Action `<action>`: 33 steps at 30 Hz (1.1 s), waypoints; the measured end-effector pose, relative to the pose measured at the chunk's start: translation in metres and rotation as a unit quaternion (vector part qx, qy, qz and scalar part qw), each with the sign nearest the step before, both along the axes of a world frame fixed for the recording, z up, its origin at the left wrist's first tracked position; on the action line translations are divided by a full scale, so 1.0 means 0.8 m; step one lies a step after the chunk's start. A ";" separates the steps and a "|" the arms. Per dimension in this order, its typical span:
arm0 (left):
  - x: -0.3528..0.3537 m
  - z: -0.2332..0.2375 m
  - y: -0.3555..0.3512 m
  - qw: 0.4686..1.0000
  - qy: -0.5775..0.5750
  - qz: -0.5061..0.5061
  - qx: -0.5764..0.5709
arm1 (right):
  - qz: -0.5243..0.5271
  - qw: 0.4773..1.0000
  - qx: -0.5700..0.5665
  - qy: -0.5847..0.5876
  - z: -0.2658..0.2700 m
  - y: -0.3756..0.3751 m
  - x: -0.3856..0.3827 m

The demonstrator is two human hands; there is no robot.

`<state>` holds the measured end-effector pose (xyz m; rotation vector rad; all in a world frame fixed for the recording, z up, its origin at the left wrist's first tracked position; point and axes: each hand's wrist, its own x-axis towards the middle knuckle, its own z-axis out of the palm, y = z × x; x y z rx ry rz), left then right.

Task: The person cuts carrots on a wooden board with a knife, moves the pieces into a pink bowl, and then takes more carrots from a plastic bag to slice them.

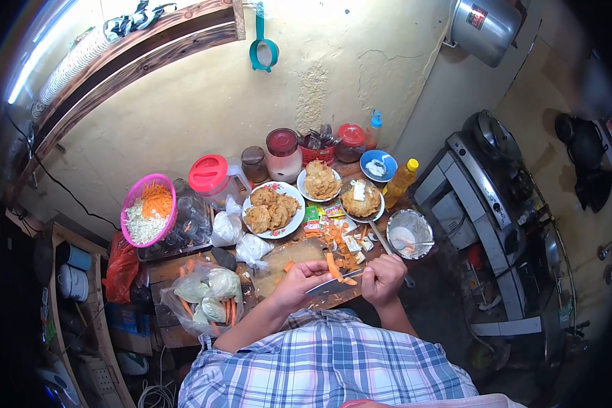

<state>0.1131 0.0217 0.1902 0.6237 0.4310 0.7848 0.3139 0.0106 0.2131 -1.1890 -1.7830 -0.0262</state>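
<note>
My left hand (299, 280) has its fingers closed round an orange carrot piece (332, 264), held near the table's front edge. My right hand (383, 277) is wrapped round the handle of a knife, whose blade (328, 283) points left beneath the carrot. A strip of carrot hangs at the blade beside my right fingers. Below and behind the hands lies a wooden cutting board (272, 266). Orange carrot scraps (334, 238) and pale pieces are scattered just past the hands.
Plates of fried food (273, 209) stand behind the board. At the left are a pink basket (149, 209) of shredded vegetables and a plastic bag (204, 297) of cabbage and carrots. A white-lined bowl (410, 233), an oil bottle (401, 183) and a stove (486, 194) are to the right.
</note>
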 end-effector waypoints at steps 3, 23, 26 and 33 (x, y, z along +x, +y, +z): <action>0.006 -0.005 -0.003 1.000 -0.009 0.004 0.000 | 0.000 1.000 -0.001 0.016 0.000 0.000 -0.006; 0.016 -0.020 -0.013 0.999 -0.011 -0.015 -0.031 | 0.018 0.998 -0.024 0.057 -0.007 0.005 -0.011; 0.016 -0.010 -0.012 0.999 0.036 0.004 -0.026 | -0.006 0.998 -0.029 0.059 -0.023 0.010 -0.002; 0.020 0.000 -0.010 0.998 0.052 0.003 -0.034 | -0.008 0.993 -0.025 0.117 -0.034 0.014 -0.011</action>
